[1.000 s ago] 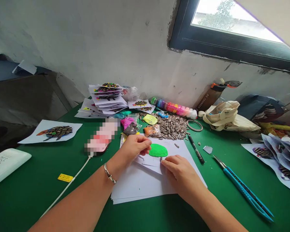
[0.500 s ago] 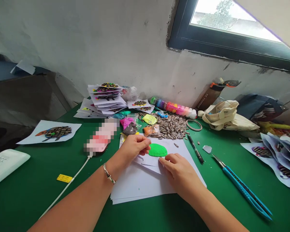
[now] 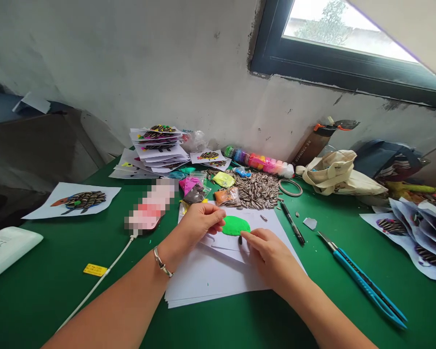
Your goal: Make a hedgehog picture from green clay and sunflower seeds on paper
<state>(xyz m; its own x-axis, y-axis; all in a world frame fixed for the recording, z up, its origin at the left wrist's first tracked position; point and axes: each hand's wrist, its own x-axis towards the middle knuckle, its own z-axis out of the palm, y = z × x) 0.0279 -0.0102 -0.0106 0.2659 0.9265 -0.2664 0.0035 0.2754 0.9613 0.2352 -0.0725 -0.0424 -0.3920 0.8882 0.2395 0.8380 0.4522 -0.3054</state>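
Note:
A flat, bright green clay oval (image 3: 236,225) lies on a white sheet (image 3: 227,242) on top of other paper. My left hand (image 3: 204,219) is at the oval's left end, thumb and forefinger pinched together; whatever is between the fingertips is too small to make out. From the lower right, my right hand (image 3: 267,247) reaches in with its index finger extended, the tip at the oval's lower edge. Just under that fingertip, a small dark piece (image 3: 240,240) shows on the paper, its kind unclear. The right thumb is mostly hidden.
Striped sunflower seeds (image 3: 257,189) are heaped behind the paper, beside bagged clay (image 3: 227,196). A pen (image 3: 292,223) and blue craft knife (image 3: 363,281) lie right. Seed pictures (image 3: 160,155) are stacked at back left. A white cable (image 3: 101,278) crosses the left side.
My right index fingertip has shifted slightly up against the oval's lower edge, and the dark piece now shows below it. My left hand keeps its pinch in nearly the same place.

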